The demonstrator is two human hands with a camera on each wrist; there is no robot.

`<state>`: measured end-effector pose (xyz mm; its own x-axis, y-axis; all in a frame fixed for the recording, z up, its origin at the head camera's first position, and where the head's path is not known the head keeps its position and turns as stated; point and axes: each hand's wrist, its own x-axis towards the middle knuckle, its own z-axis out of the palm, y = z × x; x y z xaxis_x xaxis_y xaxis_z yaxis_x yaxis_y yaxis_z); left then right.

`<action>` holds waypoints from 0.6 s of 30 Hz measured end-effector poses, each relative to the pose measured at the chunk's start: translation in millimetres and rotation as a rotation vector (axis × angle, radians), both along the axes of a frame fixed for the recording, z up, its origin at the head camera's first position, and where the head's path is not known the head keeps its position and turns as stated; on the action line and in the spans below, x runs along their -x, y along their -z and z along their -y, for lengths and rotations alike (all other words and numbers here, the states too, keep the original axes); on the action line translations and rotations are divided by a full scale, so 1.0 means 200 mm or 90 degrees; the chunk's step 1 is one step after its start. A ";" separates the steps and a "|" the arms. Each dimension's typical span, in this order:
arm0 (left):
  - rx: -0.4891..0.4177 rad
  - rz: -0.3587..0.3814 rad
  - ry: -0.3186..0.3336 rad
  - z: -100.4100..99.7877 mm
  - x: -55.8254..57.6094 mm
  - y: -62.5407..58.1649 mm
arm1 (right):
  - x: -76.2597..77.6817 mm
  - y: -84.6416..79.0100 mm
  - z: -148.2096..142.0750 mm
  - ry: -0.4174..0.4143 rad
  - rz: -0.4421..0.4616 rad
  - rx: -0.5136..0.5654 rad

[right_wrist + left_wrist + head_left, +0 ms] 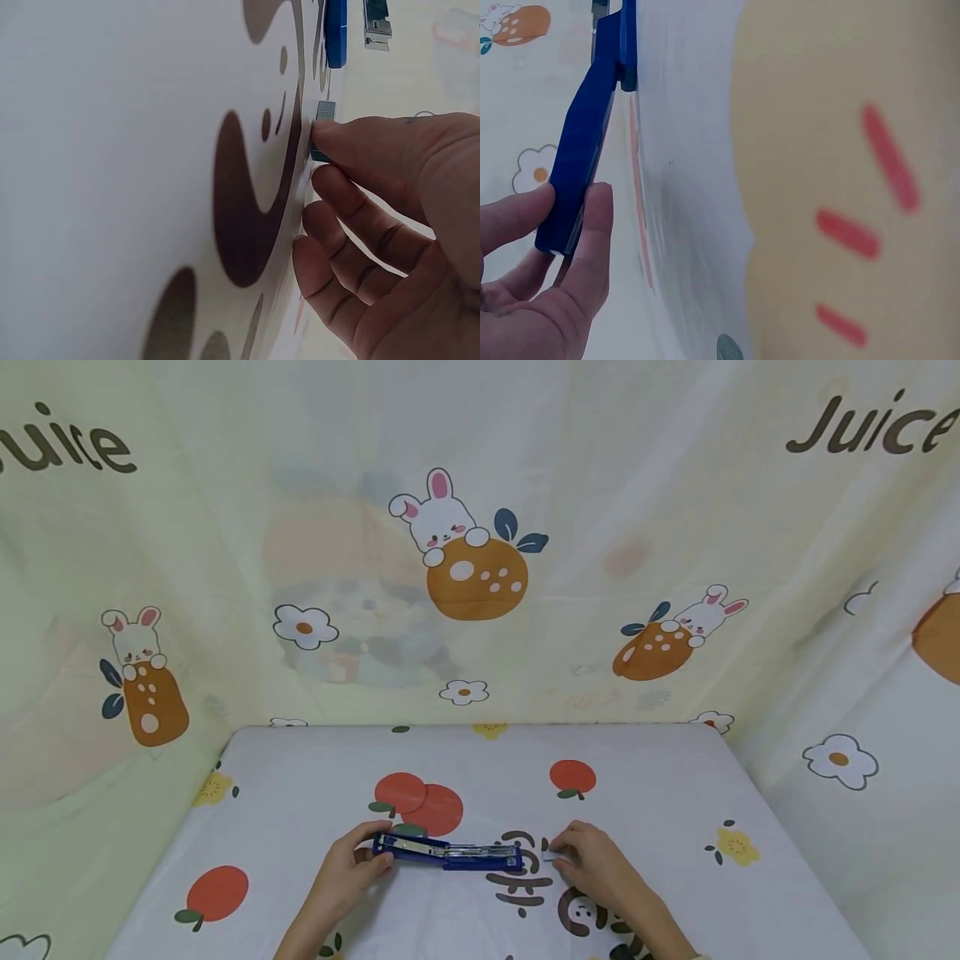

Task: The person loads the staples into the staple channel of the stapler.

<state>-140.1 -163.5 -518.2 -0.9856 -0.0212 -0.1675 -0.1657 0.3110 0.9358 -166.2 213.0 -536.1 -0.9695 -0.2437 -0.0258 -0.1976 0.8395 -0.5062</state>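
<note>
A blue stapler (pixel 483 860) lies folded wide open on the table, its metal inside facing up. My left hand (pixel 351 858) grips the far left end of its raised top arm, thumb on one side and fingers on the other; the blue arm (pixel 585 142) slants up between them in the left wrist view. To the right of the stapler, my right hand (pixel 592 862) pinches a short strip of staples (pixel 324 112) between thumb and forefinger, low over the cloth. The other fingers of that hand are loosely bent. A small gap separates the strip from the stapler's base end.
A white cloth (pixel 300 910) printed with red fruit, yellow flowers and brown lettering covers the table. Behind it and at both sides hang pale curtains (pixel 570 635) with rabbit and flower prints. The table's back edge meets the rear curtain.
</note>
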 end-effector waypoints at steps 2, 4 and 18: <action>0.003 -0.001 0.001 0.00 0.00 0.00 | 0.00 0.00 0.00 0.004 0.007 0.002; 0.003 -0.002 0.001 0.00 0.01 0.01 | 0.00 0.00 0.00 0.005 0.012 0.002; 0.006 -0.003 0.003 0.01 0.01 0.02 | 0.00 0.00 0.00 0.018 0.010 -0.001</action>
